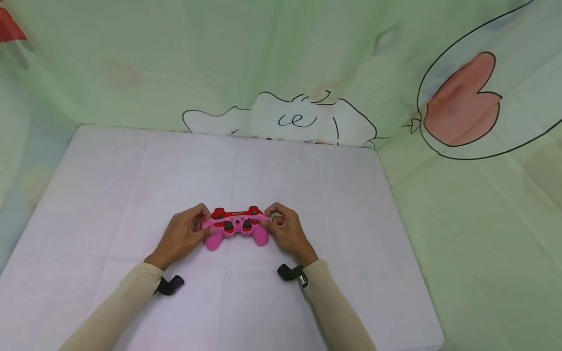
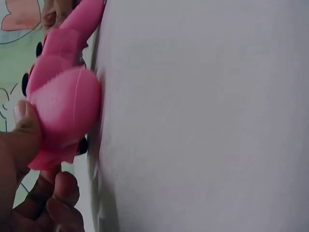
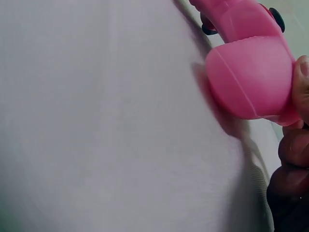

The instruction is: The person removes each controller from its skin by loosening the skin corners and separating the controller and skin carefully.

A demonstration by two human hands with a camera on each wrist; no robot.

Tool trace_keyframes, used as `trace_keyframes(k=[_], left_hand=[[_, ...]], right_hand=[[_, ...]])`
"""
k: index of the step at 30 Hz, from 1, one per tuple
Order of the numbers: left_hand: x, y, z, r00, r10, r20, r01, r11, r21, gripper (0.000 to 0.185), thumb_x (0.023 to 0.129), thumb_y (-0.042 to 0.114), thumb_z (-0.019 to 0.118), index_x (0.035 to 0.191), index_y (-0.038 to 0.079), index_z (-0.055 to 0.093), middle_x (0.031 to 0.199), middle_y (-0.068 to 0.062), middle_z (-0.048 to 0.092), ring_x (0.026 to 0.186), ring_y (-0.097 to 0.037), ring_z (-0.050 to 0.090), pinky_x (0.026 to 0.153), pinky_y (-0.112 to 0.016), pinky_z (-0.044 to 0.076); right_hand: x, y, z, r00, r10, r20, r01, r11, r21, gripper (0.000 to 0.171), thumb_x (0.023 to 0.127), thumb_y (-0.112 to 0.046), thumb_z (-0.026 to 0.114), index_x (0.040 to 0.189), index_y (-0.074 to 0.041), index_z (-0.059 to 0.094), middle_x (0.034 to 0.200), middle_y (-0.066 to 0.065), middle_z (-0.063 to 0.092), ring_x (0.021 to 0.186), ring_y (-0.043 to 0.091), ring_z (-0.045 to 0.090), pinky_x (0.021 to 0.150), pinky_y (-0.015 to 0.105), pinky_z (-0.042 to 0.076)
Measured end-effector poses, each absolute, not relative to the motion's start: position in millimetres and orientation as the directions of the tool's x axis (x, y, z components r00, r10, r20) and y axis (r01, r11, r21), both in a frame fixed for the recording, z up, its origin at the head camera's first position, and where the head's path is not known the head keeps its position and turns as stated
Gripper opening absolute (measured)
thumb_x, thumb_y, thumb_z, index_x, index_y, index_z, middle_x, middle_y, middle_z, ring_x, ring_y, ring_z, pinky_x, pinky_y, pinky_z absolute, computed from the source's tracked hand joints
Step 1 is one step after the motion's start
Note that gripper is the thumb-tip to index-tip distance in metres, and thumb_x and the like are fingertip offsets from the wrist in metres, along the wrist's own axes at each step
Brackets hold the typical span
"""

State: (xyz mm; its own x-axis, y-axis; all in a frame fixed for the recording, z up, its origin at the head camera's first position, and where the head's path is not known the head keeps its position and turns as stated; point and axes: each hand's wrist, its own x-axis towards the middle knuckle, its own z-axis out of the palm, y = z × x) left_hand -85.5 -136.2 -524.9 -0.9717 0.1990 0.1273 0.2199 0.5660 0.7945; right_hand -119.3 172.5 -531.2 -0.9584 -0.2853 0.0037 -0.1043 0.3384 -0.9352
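A red game controller (image 1: 237, 213) with black thumbsticks lies in the middle of the head view, its top edge and SONY lettering bare. Stretched over its grips and lower front is a pink silicone cover (image 1: 212, 241), whose upper band crosses the controller's face below the lettering. My left hand (image 1: 181, 233) pinches the cover's left side, thumb on the front and fingers behind. On the other side, my right hand (image 1: 289, 232) pinches the right edge of the cover near the top. Both wrist views show a rounded pink grip (image 2: 63, 108) close over the white cloth.
A white cloth covers the table (image 1: 351, 204), with its far edge against a green printed curtain (image 1: 219, 58). Black wrist devices (image 1: 170, 285) sit on both forearms, just above the table.
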Motion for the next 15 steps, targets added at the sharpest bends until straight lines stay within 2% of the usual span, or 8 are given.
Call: trace_keyframes(k=[4, 7, 11, 13, 15], left_hand=[[-83.0, -132.6, -522.1, -0.964, 0.215, 0.154, 0.254, 0.594, 0.763, 0.031, 0.086, 0.016, 0.090, 0.095, 0.016, 0.061, 0.080, 0.003, 0.059, 0.073, -0.014, 0.053, 0.064, -0.024, 0.043], [-83.2, -130.6, -521.5, -0.961, 0.225, 0.162, 0.268, 0.605, 0.750, 0.032, 0.086, 0.017, 0.090, 0.096, 0.016, 0.060, 0.082, 0.003, 0.059, 0.075, -0.014, 0.053, 0.066, -0.025, 0.044], [-84.8, -131.0, -522.1, -0.963, 0.214, 0.165, 0.263, 0.603, 0.753, 0.036, 0.085, 0.019, 0.092, 0.102, 0.016, 0.060, 0.092, 0.000, 0.060, 0.085, -0.015, 0.054, 0.071, -0.027, 0.045], [-85.6, -131.2, -522.1, -0.966, 0.201, 0.161, 0.251, 0.593, 0.765, 0.040, 0.084, 0.020, 0.093, 0.107, 0.015, 0.060, 0.099, -0.001, 0.061, 0.092, -0.016, 0.054, 0.073, -0.027, 0.047], [-86.7, -130.0, -521.3, -0.971, 0.190, 0.147, 0.232, 0.572, 0.787, 0.044, 0.083, 0.022, 0.094, 0.112, 0.017, 0.061, 0.107, -0.001, 0.061, 0.099, -0.017, 0.053, 0.074, -0.028, 0.049]], right_hand=[[-119.4, 173.1, -528.9, -0.945, -0.327, -0.020, -0.112, 0.379, -0.918, 0.014, 0.100, -0.010, 0.074, 0.105, -0.011, 0.060, 0.058, -0.003, 0.034, 0.049, 0.008, 0.031, 0.047, 0.022, 0.025], [-118.3, 175.2, -528.6, -0.945, -0.327, -0.001, -0.144, 0.419, -0.896, 0.016, 0.100, -0.012, 0.075, 0.106, -0.012, 0.060, 0.063, -0.003, 0.040, 0.053, 0.008, 0.035, 0.049, 0.022, 0.028], [-118.4, 175.5, -524.6, -0.944, -0.319, 0.084, -0.233, 0.464, -0.855, 0.024, 0.095, -0.017, 0.082, 0.113, -0.015, 0.067, 0.088, 0.000, 0.060, 0.066, 0.010, 0.045, 0.058, 0.022, 0.037], [-118.6, 173.7, -521.0, -0.937, -0.328, 0.123, -0.274, 0.469, -0.839, 0.028, 0.093, -0.020, 0.084, 0.118, -0.017, 0.071, 0.105, 0.000, 0.064, 0.071, 0.012, 0.048, 0.063, 0.023, 0.040], [-118.4, 170.8, -516.7, -0.928, -0.346, 0.141, -0.299, 0.461, -0.835, 0.030, 0.092, -0.022, 0.084, 0.120, -0.018, 0.075, 0.112, 0.002, 0.066, 0.074, 0.014, 0.049, 0.066, 0.023, 0.041]])
